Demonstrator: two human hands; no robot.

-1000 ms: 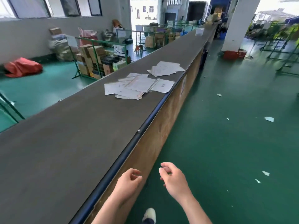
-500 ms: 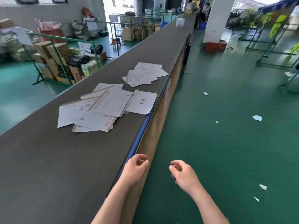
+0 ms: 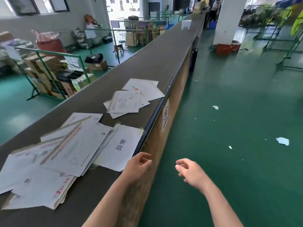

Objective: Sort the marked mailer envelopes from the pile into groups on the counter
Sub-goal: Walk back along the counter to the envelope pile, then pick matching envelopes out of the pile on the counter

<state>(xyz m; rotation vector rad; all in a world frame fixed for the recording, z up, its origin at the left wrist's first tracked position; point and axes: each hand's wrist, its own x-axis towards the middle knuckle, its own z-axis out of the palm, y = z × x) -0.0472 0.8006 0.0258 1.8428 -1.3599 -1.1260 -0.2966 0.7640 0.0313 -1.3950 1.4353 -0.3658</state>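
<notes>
Person has closed in on the counter [image 3: 54,215] over the last second: a second ago the pile of mailer envelopes [image 3: 54,161] sat small and far up the belt at about 12 o'clock, now it fills the view at 9 to 10 o'clock, just beside the left hand [image 3: 139,166]. Nothing in the pile itself looks rearranged, only the viewpoint moved. Left hand has come up over the counter's near edge, fingers loosely curled, holding nothing, not touching any envelope yet; nearest sheet is the white envelope with black handwritten characters [image 3: 122,146], at its 11 o'clock, corner almost under the fingertips. Right hand [image 3: 191,172] hangs off the counter over the green floor [image 3: 229,161], at 3 o'clock from the left, fingers also loosely curled and empty. Second, smaller cluster of envelopes [image 3: 131,99] lies further up the belt at 12 o'clock, well apart from the main pile; can't tell whether it's an already sorted group. One envelope in the pile shows a pencilled "D" [image 3: 73,161]; other marks too blurred to read. My read: approach is done, sorting not yet started here, next move is likely a left-hand pick of the nearest sheet. Risk: envelopes overlap loosely, so pulling one could drag its neighbours.
</notes>
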